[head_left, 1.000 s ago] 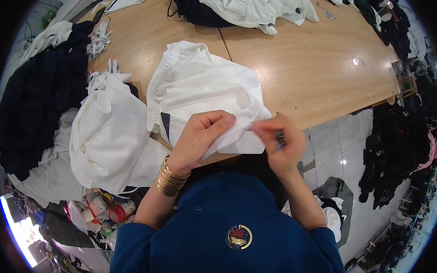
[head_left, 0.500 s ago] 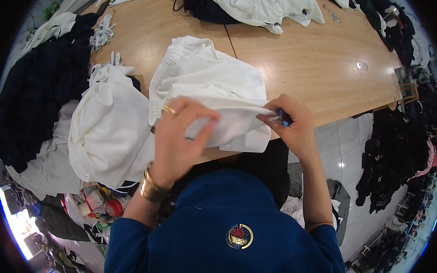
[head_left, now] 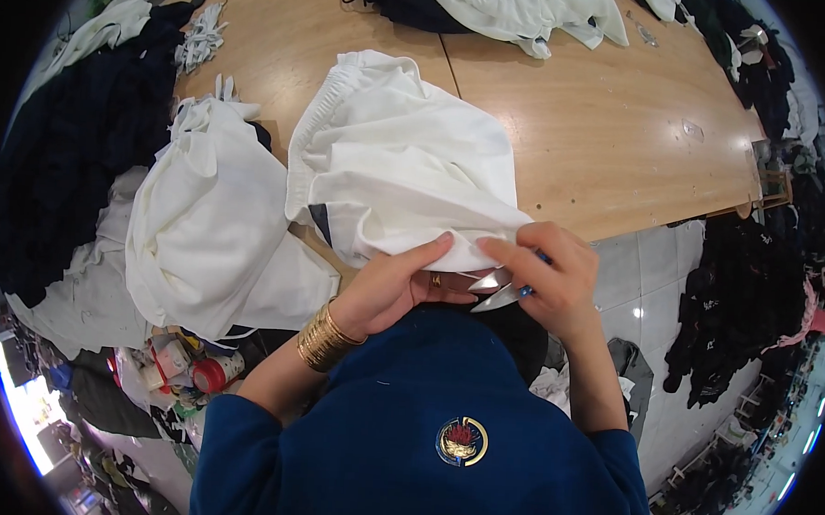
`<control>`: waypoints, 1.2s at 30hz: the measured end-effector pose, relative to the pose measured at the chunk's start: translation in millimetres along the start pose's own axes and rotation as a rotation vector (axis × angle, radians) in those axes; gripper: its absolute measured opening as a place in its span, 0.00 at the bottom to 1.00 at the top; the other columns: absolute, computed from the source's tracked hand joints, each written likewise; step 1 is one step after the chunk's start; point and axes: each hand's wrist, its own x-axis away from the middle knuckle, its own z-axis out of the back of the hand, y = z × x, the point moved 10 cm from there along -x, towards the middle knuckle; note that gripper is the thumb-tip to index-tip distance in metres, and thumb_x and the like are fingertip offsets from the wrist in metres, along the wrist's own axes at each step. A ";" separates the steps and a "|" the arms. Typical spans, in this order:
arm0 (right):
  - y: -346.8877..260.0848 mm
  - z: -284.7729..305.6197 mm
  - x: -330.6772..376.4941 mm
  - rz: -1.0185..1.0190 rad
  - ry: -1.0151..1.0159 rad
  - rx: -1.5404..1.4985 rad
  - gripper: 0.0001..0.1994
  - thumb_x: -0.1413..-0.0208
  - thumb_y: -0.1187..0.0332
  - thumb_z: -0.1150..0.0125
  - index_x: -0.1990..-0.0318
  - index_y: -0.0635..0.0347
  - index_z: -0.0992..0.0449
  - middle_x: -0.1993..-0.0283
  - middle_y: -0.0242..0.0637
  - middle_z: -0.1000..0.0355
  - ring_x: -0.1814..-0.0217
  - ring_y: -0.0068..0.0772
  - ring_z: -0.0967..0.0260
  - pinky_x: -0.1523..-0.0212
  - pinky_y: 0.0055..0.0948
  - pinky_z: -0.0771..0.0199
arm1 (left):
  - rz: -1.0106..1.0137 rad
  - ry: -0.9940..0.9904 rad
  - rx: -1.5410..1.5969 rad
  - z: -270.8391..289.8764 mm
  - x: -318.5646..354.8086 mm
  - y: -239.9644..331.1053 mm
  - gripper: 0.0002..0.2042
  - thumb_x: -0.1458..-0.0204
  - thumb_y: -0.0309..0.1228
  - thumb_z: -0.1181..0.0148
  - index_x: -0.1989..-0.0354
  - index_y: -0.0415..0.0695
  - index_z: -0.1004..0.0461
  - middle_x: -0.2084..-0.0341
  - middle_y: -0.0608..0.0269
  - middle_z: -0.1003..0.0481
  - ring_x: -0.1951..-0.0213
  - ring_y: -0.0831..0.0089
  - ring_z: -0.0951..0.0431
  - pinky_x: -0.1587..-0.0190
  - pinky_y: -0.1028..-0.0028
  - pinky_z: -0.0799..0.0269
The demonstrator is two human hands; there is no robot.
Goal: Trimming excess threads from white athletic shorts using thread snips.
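A white garment (head_left: pixel 408 156) with a gathered elastic waistband lies at the table's near edge, its waistband toward the left. A small dark patch shows near its lower left side. My left hand (head_left: pixel 402 280) pinches the garment's near edge, thumb on top and fingers underneath. Closed around blue-handled thread snips (head_left: pixel 492 296), my right hand (head_left: pixel 554 273) also has its thumb and index finger at the same edge. The snips' two pointed blades stand apart, pointing left below the cloth, close to my left fingers.
Left of the garment, a white cloth pile (head_left: pixel 207 212) hangs over the edge beside dark clothing (head_left: pixel 86 133). More white garments (head_left: pixel 506 13) lie at the far side of the wooden table (head_left: pixel 611 137). Black clothes (head_left: pixel 728 308) are at the right, and a red-lidded container (head_left: pixel 212 374) is below left.
My left hand has moved right and down to grip the garment's edge beside my right hand. The raised flap has come down, and the snips' blades have come into view.
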 end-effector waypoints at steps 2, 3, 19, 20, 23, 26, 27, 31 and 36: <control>8.6 1.0 7.0 -0.081 0.052 -0.011 0.21 0.75 0.77 0.41 0.65 0.51 0.24 0.71 0.31 0.34 0.75 0.31 0.33 0.77 0.26 0.35 | -0.044 -0.074 -0.021 -6.2 5.3 6.4 0.20 0.40 0.37 0.57 0.45 0.36 0.42 0.51 0.49 0.33 0.51 0.59 0.29 0.52 0.62 0.28; 16.2 3.6 11.6 -0.157 0.104 -0.020 0.21 0.74 0.79 0.42 0.64 0.52 0.24 0.71 0.32 0.33 0.74 0.32 0.33 0.77 0.26 0.34 | -0.040 -0.073 -0.022 -5.0 5.3 5.2 0.20 0.40 0.37 0.57 0.45 0.36 0.42 0.51 0.49 0.33 0.51 0.59 0.29 0.52 0.62 0.28; 36.9 1.8 12.1 -0.513 0.107 -0.297 0.13 0.63 0.81 0.36 0.66 0.56 0.23 0.73 0.32 0.33 0.77 0.22 0.35 0.79 0.18 0.41 | -0.376 0.078 -0.048 12.2 10.7 36.2 0.17 0.43 0.27 0.51 0.46 0.36 0.40 0.51 0.53 0.33 0.51 0.61 0.29 0.51 0.59 0.27; 32.8 1.9 7.1 -0.508 0.137 -0.336 0.13 0.62 0.80 0.36 0.66 0.56 0.23 0.74 0.33 0.34 0.76 0.24 0.34 0.78 0.19 0.39 | -0.374 0.076 -0.049 11.3 10.5 36.3 0.17 0.43 0.27 0.51 0.46 0.36 0.40 0.51 0.53 0.33 0.51 0.61 0.29 0.51 0.59 0.27; 24.2 -2.4 -0.6 -0.389 0.144 -0.348 0.14 0.62 0.79 0.35 0.64 0.55 0.23 0.74 0.33 0.34 0.76 0.25 0.34 0.79 0.21 0.38 | -0.330 0.094 -0.055 11.2 11.3 32.7 0.17 0.43 0.27 0.51 0.46 0.35 0.40 0.51 0.52 0.33 0.51 0.62 0.29 0.51 0.59 0.28; 23.9 -0.2 -5.5 -0.477 0.110 -0.327 0.14 0.60 0.74 0.34 0.62 0.55 0.25 0.74 0.32 0.34 0.77 0.25 0.35 0.76 0.23 0.37 | -0.344 0.094 -0.117 7.6 12.8 34.6 0.17 0.42 0.29 0.54 0.45 0.38 0.41 0.52 0.53 0.32 0.51 0.61 0.29 0.51 0.58 0.29; 24.0 -1.9 -6.5 -0.477 0.110 -0.327 0.14 0.60 0.74 0.34 0.62 0.55 0.25 0.74 0.32 0.34 0.77 0.25 0.35 0.76 0.23 0.37 | -0.333 0.112 -0.076 8.9 13.3 34.4 0.17 0.43 0.28 0.52 0.46 0.38 0.40 0.52 0.53 0.32 0.51 0.62 0.29 0.51 0.60 0.28; 19.7 5.4 -5.2 -0.373 0.172 -0.174 0.14 0.58 0.64 0.34 0.62 0.55 0.26 0.74 0.30 0.33 0.76 0.27 0.36 0.73 0.25 0.41 | -0.311 0.147 -0.097 14.2 13.8 31.8 0.18 0.42 0.29 0.53 0.45 0.40 0.41 0.52 0.54 0.32 0.52 0.62 0.28 0.50 0.59 0.30; 14.6 -2.2 1.4 -0.288 0.081 -0.015 0.15 0.58 0.60 0.34 0.63 0.54 0.26 0.77 0.28 0.35 0.75 0.28 0.37 0.75 0.27 0.45 | -0.305 0.140 -0.107 9.3 12.1 33.7 0.17 0.42 0.29 0.54 0.45 0.40 0.41 0.51 0.55 0.32 0.52 0.63 0.28 0.51 0.59 0.29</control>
